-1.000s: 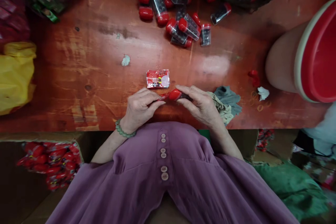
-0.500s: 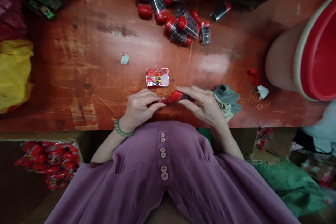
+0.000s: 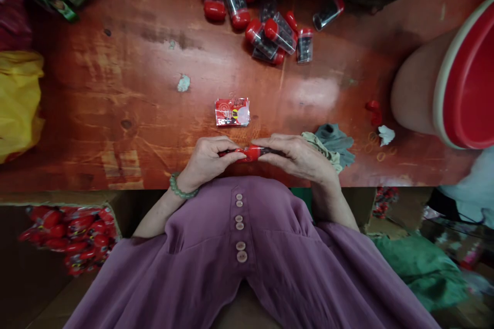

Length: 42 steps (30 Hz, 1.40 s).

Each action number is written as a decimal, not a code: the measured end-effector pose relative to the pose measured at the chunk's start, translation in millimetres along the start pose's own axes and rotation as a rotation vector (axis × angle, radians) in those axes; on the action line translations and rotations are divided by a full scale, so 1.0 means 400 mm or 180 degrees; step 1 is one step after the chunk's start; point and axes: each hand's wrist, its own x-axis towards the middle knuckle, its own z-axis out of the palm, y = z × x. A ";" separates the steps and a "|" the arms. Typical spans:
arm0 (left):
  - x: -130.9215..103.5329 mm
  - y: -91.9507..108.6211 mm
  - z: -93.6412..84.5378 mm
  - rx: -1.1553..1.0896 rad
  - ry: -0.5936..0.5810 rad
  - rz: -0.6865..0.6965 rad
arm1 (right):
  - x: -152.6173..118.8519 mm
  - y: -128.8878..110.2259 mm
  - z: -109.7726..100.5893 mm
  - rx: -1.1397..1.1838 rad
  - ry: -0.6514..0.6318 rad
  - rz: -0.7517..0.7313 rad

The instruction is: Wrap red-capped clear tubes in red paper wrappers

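My right hand (image 3: 301, 157) is closed around the dark body of a small red-capped tube (image 3: 253, 152), which lies sideways with its cap toward my left hand. A shiny red printed piece (image 3: 240, 155), card or wrapper, is pinched in my left hand (image 3: 208, 158) and meets the cap; my fingers hide much of it. Just beyond my hands lies a stack of red printed cards (image 3: 232, 112). Farther back, several clear tubes with red caps (image 3: 281, 35) lie in a loose pile.
A large tub with a red lid (image 3: 473, 77) stands at the right. Grey-green cloths (image 3: 334, 141), rubber bands (image 3: 372, 139) and a white scrap (image 3: 386, 135) lie beside my right hand. A yellow bag (image 3: 19, 105) sits at the left. Below the table edge, a box holds red packed items (image 3: 73, 234).
My hands have come closer together and slightly lower. The red piece in my left hand now meets the tube's cap, where the cap stood more exposed before. The view has shifted slightly.
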 end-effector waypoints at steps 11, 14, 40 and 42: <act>0.007 0.012 -0.002 -0.0516 -0.0413 -0.1062 | 0.025 0.054 0.010 0.1370 -0.0628 0.0038; 0.007 0.013 -0.004 -0.0675 -0.0536 -0.1197 | 0.030 0.056 0.020 0.1528 -0.0637 0.0040; -0.018 0.012 0.003 -0.2986 -0.0045 -0.1851 | 0.037 0.049 0.102 0.2758 0.0416 0.0734; -0.020 0.017 0.012 -0.3033 0.0169 -0.1967 | 0.043 0.043 0.112 0.2804 0.0454 0.0653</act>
